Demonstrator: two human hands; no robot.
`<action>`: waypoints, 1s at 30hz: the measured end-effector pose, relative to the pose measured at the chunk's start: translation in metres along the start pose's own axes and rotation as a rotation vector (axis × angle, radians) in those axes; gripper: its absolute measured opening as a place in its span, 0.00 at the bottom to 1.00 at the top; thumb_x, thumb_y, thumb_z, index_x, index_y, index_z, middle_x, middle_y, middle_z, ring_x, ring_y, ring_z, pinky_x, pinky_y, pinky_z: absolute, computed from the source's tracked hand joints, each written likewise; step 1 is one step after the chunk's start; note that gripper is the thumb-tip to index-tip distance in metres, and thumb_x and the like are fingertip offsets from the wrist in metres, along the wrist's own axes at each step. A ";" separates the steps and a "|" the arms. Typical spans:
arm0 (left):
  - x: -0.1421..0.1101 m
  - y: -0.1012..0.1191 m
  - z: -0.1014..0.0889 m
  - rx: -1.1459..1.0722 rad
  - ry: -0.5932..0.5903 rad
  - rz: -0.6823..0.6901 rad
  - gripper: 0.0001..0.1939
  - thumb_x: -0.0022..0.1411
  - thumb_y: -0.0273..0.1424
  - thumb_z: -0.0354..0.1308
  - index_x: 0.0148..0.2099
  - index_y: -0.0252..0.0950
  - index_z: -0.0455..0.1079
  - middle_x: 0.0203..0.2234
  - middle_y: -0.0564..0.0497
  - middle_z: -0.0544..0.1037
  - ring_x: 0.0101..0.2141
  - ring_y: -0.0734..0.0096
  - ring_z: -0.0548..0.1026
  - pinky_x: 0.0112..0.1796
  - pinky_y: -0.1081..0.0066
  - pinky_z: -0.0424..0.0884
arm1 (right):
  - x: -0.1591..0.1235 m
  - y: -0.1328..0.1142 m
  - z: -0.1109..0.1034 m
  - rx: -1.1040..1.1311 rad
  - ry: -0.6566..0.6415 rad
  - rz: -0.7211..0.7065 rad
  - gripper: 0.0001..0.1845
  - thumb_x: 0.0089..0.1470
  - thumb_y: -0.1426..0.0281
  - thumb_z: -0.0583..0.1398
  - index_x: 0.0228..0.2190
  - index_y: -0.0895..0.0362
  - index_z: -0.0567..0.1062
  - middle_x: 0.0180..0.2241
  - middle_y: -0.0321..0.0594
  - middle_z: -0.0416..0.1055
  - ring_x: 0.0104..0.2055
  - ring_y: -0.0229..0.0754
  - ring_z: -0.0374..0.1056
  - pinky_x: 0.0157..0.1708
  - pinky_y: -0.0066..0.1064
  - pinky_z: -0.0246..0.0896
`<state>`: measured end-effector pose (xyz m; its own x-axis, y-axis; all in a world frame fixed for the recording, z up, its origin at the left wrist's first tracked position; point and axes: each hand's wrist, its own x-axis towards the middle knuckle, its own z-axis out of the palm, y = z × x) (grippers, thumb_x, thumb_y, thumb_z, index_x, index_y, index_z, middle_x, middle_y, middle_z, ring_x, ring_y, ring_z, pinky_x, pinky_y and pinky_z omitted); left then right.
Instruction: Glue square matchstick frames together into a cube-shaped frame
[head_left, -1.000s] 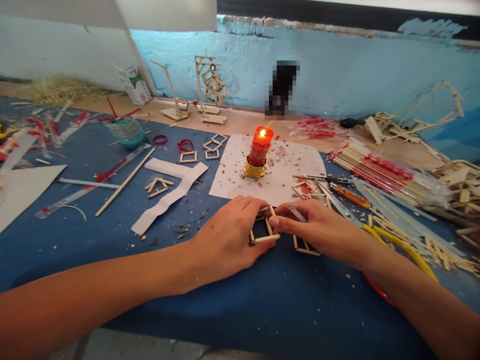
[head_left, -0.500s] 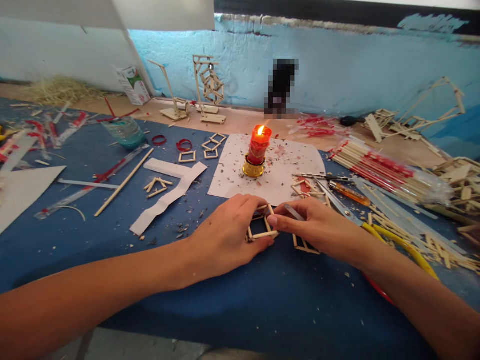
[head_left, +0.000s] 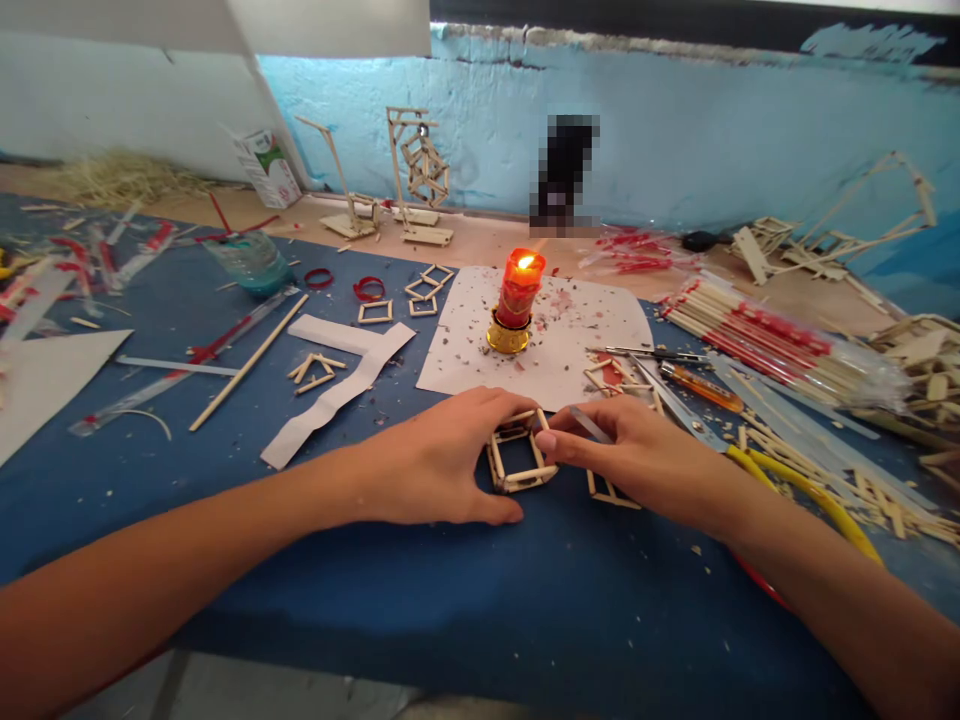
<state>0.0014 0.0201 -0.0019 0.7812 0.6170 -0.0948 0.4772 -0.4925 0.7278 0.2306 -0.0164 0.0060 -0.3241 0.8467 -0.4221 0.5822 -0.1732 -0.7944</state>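
Note:
A small box-shaped frame of wooden sticks (head_left: 517, 480) stands on the blue tabletop between my hands. My left hand (head_left: 442, 460) curves around its left and back sides, thumb stretched out apart from it; the fingertips are partly hidden behind the frame. At the right side, my right hand (head_left: 622, 445) pinches an upright of the frame between thumb and forefinger. A thin translucent strip (head_left: 592, 425) is tucked in that same hand. Under the right hand lies another flat stick frame (head_left: 615, 498), partly covered.
A lit red candle (head_left: 519, 290) on a gold base stands on white paper (head_left: 450, 345) strewn with crumbs. To the right lie yellow-handled scissors (head_left: 810, 500), an orange-handled cutter (head_left: 705, 388), and bagged sticks (head_left: 772, 340). A glue cup (head_left: 259, 265) stands at left.
My left thumb has come away from the frame's front and moved down and left, showing more of the frame's lower left corner. My right hand has stayed in place.

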 end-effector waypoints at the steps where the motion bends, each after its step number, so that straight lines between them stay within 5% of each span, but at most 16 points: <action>1: 0.000 -0.001 -0.006 -0.021 -0.061 0.020 0.36 0.53 0.31 0.73 0.62 0.36 0.67 0.56 0.44 0.74 0.55 0.53 0.73 0.55 0.59 0.69 | 0.000 0.000 0.000 -0.001 0.001 0.000 0.23 0.60 0.49 0.61 0.33 0.56 0.79 0.24 0.31 0.59 0.25 0.34 0.52 0.22 0.27 0.46; 6: 0.004 -0.008 -0.022 -0.129 -0.214 0.049 0.31 0.58 0.22 0.68 0.63 0.36 0.68 0.56 0.45 0.73 0.54 0.58 0.74 0.50 0.66 0.71 | -0.003 0.001 0.001 -0.023 0.013 -0.039 0.24 0.62 0.49 0.59 0.28 0.56 0.76 0.23 0.32 0.60 0.26 0.36 0.55 0.24 0.28 0.48; 22: 0.010 -0.016 -0.014 -0.115 -0.135 0.062 0.23 0.59 0.40 0.71 0.53 0.36 0.76 0.39 0.51 0.73 0.34 0.69 0.72 0.34 0.71 0.68 | -0.010 -0.003 0.016 -0.137 0.145 -0.081 0.26 0.68 0.54 0.52 0.21 0.54 0.60 0.21 0.30 0.52 0.23 0.36 0.48 0.21 0.32 0.43; 30: 0.002 -0.009 0.004 -0.224 0.054 -0.005 0.10 0.70 0.29 0.58 0.52 0.35 0.75 0.37 0.52 0.82 0.35 0.70 0.79 0.37 0.73 0.72 | -0.020 -0.008 0.029 -0.285 0.236 -0.259 0.17 0.68 0.67 0.53 0.26 0.54 0.71 0.29 0.35 0.71 0.31 0.40 0.64 0.32 0.34 0.51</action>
<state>-0.0001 0.0237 -0.0114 0.7539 0.6536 -0.0667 0.3746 -0.3443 0.8609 0.2102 -0.0465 0.0081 -0.3265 0.9411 -0.0880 0.6969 0.1769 -0.6950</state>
